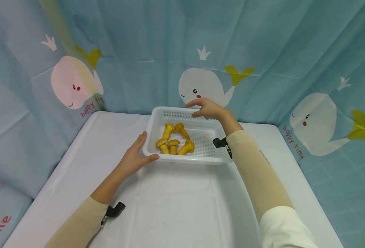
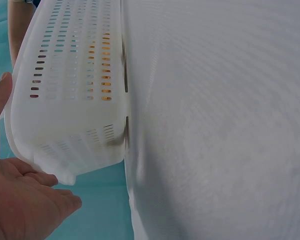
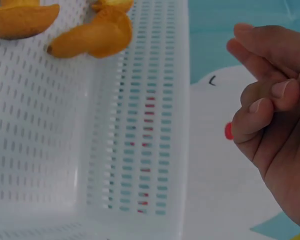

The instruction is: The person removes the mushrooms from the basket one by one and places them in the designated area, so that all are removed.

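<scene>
Nearest, a white-covered tabletop [image 1: 176,199] was shown in front of a white perforated basket [image 1: 201,160]. The left hand [image 1: 133,157] was set at the basket's left end, its fingers extended along that side and its thumb laid at the near rim. Five yellow mushrooms [image 1: 173,146] were held within the basket's left half, three in a nearer row and two behind. The right hand [image 1: 207,109] was poised near the basket's far rim, well apart from the left, its fingers loosely bent and unloaded. Behind the basket, a blue whale-printed curtain [image 1: 157,69] was hung.
</scene>
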The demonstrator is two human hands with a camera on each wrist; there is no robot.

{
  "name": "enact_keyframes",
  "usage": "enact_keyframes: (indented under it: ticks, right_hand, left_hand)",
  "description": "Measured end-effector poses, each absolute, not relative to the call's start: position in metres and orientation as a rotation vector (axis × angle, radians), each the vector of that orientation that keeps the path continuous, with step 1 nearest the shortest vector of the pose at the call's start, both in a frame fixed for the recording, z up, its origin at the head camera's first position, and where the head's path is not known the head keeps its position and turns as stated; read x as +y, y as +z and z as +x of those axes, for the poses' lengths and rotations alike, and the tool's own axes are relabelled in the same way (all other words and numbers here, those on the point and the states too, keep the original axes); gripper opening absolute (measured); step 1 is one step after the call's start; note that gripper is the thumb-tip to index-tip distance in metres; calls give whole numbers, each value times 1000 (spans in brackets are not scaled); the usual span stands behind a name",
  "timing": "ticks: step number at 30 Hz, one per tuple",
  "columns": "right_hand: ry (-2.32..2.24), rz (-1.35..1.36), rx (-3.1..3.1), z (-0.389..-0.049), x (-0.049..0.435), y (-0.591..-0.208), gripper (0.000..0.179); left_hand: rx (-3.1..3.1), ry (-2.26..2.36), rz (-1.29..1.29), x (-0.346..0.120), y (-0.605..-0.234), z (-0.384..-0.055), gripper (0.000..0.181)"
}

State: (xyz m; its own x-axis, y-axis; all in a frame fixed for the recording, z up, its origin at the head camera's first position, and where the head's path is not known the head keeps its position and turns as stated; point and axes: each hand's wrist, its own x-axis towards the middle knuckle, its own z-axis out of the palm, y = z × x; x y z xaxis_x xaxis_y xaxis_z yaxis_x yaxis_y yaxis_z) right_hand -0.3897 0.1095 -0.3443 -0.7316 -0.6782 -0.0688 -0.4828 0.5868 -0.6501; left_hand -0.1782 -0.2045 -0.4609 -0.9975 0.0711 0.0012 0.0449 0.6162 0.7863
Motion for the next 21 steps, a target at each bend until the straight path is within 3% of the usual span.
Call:
enact_keyframes:
  ticks: [21]
  right_hand:
    - [-906,-811,2365,-394,75,-409,44]
  left_hand:
    - [2806,1331,95,-199,-460,-173,123]
